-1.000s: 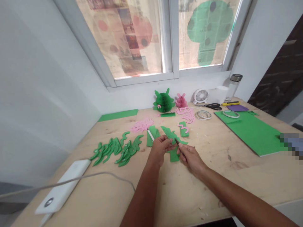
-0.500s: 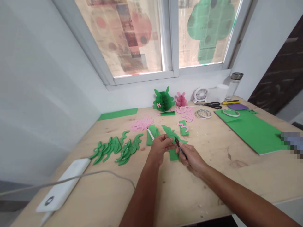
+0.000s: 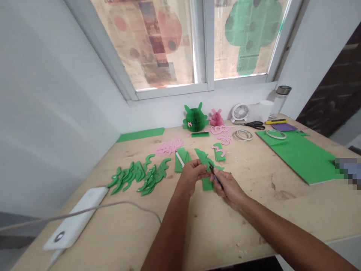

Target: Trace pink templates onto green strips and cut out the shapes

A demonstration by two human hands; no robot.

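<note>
My left hand point(image 3: 193, 173) is closed in a pinch on a piece of green paper point(image 3: 200, 155) with curved, cut edges; the paper sticks up past the fingertips. My right hand point(image 3: 229, 185) is closed around slim dark scissors point(image 3: 216, 178), whose tip meets the paper beside my left fingers. Just how the blades sit on it is too small to tell. Beneath both hands lies a green strip point(image 3: 208, 184). Left of them, a white pen-like stick point(image 3: 179, 159) rests on folded green paper point(image 3: 178, 166). Beyond, pink curved cutouts point(image 3: 219, 151) lie on another green piece.
Green wavy cutouts point(image 3: 152, 180) and pink scraps point(image 3: 169, 146) lie leftward. A power bank point(image 3: 79, 216) and cable point(image 3: 124, 204) are at front left. Honeycomb paper figures point(image 3: 195, 119), a fan point(image 3: 240, 112), scissors point(image 3: 255, 125), tape rolls point(image 3: 243, 135) and a green sheet point(image 3: 304, 158) stand or lie beyond.
The green paper at my left fingertips has shifted very slightly rightward. Both hands keep nearly the same place and grip.
</note>
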